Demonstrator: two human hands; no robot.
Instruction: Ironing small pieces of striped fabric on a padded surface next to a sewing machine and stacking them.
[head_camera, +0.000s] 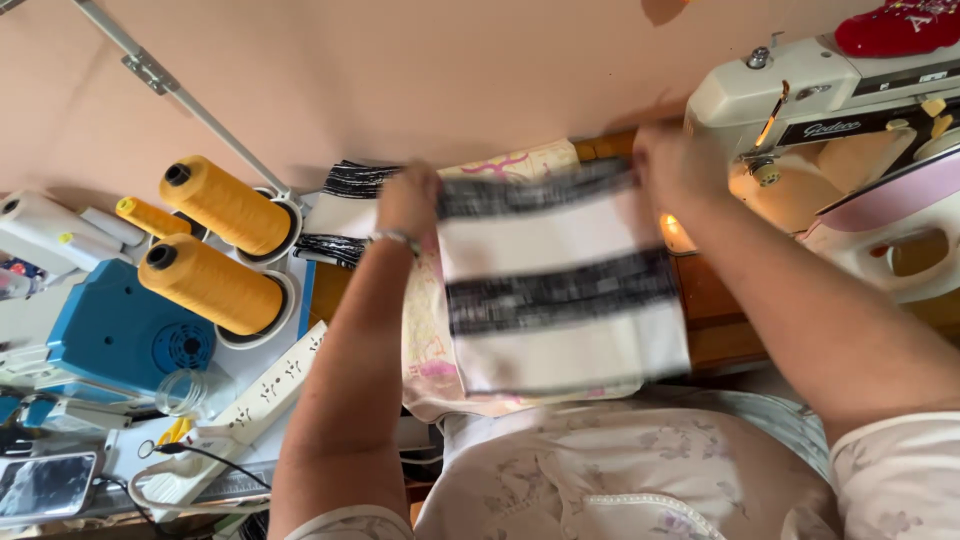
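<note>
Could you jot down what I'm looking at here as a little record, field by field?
Setting: sewing table against a peach wall
Left hand: grips the far left corner of the striped cloth
Right hand: grips its far right corner
Striped cloth: white with black bands, blurred, held spread over a pale printed fabric
Right side: cream sewing machine, its lamp lit
Left side: two large yellow thread cones, blue device, white power strip
</note>
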